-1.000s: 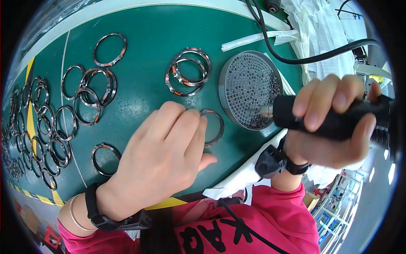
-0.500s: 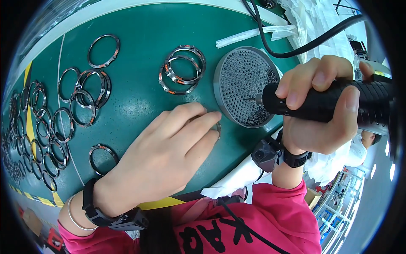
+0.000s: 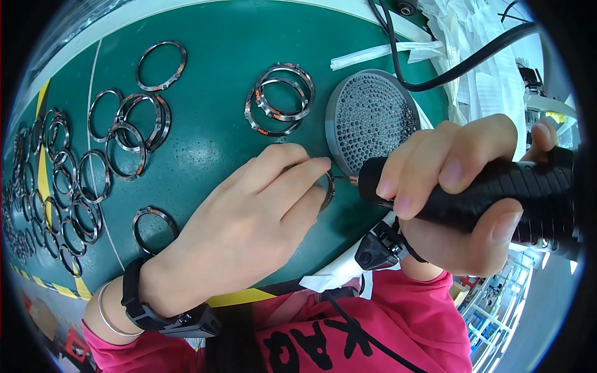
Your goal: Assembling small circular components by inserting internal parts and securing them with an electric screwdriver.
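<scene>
From my station I see the black driver [image 3: 497, 193] lying right of the ring [image 3: 331, 188], long axis pointing leftward, bit [image 3: 346, 179] at the rim; contact I can't tell; my left hand [image 3: 249, 214], nearer, pinches the ring, its right edge showing past the fingertips; my right hand [image 3: 451, 171] is wrapped around the driver.

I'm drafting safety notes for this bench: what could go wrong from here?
The thin metal tip of the black cylindrical handheld tool sits close to the left hand; a slip might nick that hand or scratch the dark metal ring there. The round grey tray of small dark pieces is near the right hand, so a knock could scatter them.
</scene>
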{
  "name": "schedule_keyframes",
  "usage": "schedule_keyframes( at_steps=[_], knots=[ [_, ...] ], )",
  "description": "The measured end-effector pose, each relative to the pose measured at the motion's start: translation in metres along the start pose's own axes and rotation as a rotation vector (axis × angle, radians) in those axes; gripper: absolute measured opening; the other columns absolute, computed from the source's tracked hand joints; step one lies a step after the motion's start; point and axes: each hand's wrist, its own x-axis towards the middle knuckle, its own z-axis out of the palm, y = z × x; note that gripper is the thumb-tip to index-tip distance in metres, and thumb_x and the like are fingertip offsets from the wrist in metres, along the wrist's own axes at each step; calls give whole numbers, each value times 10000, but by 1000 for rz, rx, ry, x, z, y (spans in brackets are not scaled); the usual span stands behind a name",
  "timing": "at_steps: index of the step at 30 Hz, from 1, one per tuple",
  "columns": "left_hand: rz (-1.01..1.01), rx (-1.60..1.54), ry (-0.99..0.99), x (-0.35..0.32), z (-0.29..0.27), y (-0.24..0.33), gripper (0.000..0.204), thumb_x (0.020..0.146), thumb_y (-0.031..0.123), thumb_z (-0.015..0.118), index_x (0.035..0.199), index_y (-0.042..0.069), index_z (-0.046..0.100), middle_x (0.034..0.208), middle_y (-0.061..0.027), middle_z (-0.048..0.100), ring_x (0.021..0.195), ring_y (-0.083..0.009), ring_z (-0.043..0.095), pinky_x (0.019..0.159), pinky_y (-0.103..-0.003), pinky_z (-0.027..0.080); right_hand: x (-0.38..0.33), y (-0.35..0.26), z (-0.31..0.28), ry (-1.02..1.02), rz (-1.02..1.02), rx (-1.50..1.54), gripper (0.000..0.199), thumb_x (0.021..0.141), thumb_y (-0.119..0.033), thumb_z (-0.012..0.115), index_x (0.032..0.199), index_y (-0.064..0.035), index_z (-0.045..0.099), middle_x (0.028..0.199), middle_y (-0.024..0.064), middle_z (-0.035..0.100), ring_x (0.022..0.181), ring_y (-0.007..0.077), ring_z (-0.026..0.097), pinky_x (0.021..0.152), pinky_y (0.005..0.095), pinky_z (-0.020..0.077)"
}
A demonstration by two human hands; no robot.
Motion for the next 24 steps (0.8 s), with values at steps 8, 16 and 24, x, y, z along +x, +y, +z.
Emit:
schedule_keyframes(
  at_steps=[8,16,24],
  knots=[
    [-1,27,-29,1,-1,2,336,669,40,765,983,-21,661,1187,-156,616,1039,-350,578,865,-411,511,0,-5,-8,-49,28,-23,571,981,-313,500,1420,-49,248,947,122,494,550,195,563,497,358,529],
    [-29,-22,-35,1,0,4,364,654,33,778,987,-1,635,1213,-144,593,1040,-348,561,862,-417,497,4,-2,-36,117,-101,44,475,967,-341,431,1333,-39,402,909,115,511,525,171,526,463,339,488],
    [-40,-47,-41,3,-1,5,393,636,19,786,993,11,620,1221,-140,587,1038,-350,556,858,-420,491,7,13,-39,180,-172,-65,448,944,-314,444,1319,-72,399,889,141,544,515,191,539,455,354,491]
  ],
)
